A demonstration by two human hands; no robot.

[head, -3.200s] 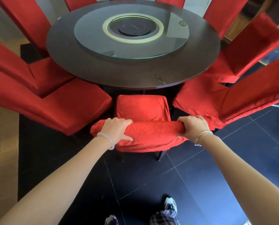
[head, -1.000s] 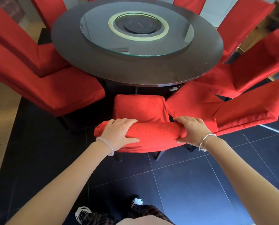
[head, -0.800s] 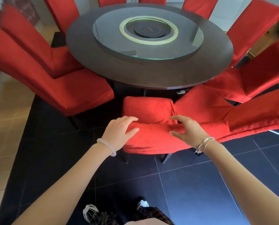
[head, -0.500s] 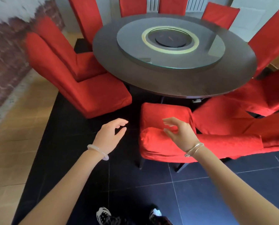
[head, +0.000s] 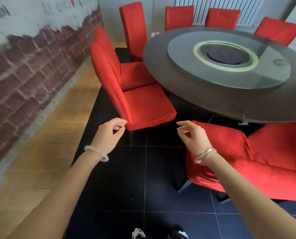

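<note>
Our 2 hands hang loose above the dark floor (head: 143, 178), fingers lightly curled, holding nothing. The left hand (head: 109, 135) and right hand (head: 193, 137) are well apart. The left chair (head: 143, 104) stands just beyond the left hand's fingertips, though we cannot tell if they touch. The right chair (head: 230, 145) sits just right of the right hand, beside the round bench (head: 212, 100).

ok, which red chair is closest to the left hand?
The left-side chair whose seat corner sits just by the left hand; the rest stand farther round the table.
</note>
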